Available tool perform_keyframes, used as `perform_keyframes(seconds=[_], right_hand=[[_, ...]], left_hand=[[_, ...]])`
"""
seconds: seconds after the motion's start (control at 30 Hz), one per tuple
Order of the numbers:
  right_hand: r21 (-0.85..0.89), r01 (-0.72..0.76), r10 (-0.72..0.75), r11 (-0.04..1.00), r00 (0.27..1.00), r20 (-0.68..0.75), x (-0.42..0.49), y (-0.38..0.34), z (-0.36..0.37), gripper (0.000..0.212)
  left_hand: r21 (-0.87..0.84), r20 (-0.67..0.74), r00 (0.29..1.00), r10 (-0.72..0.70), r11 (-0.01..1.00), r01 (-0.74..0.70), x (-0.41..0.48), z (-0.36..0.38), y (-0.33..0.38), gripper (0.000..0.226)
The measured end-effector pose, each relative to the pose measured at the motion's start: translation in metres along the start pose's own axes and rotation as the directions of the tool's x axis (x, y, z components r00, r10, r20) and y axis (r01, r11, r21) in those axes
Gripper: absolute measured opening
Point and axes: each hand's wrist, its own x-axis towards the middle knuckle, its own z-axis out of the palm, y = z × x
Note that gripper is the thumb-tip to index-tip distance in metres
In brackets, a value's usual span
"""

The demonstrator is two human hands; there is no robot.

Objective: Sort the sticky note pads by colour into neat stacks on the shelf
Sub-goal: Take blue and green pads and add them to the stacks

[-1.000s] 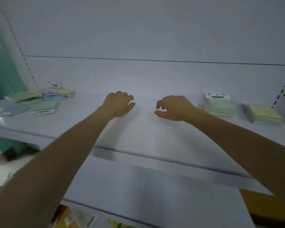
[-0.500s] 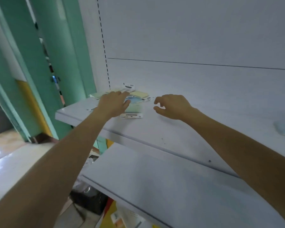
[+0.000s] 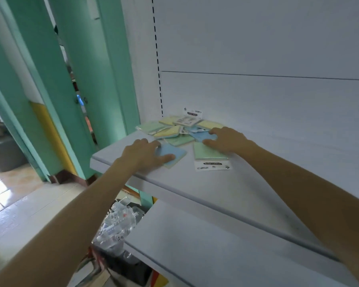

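A loose heap of sticky note pads, yellow, green and blue, lies at the left end of the white shelf. My left hand grips a blue pad at the heap's near edge, thumb on top. My right hand rests on another blue pad, fingers curled over it. A green pad with its white header card towards me lies flat just under my right wrist.
The shelf's left end drops off beside a green door frame. A lower white shelf juts out below. Clear plastic clutter sits on the floor under the shelf. The white back panel rises behind the heap.
My view swung left to the heap. Both hands moved from hovering over the shelf onto the pads, the left closing on one blue pad, the right landing on another.
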Motion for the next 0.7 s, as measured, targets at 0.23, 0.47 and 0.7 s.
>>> perform_keyframes(seconds=[0.23,0.47,0.7], right_hand=[[0.089,-0.091,0.074,0.992,0.981,0.18,-0.001,-0.022,-0.009,0.072],[0.115,-0.126,0.111,0.985,0.985,0.129,-0.023,-0.023,-0.007,0.076],[0.16,-0.198,0.175,0.967,0.974,0.146,-0.05,-0.014,-0.015,0.084]], left_hand=[[-0.136,0.003,0.988,0.151,0.979,-0.15,0.019,-0.008,-0.008,0.077],[-0.408,-0.019,0.925,0.38,0.841,-0.354,0.029,-0.017,-0.013,0.079],[-0.298,0.01,0.898,0.439,0.859,-0.416,0.033,-0.017,-0.016,0.086]])
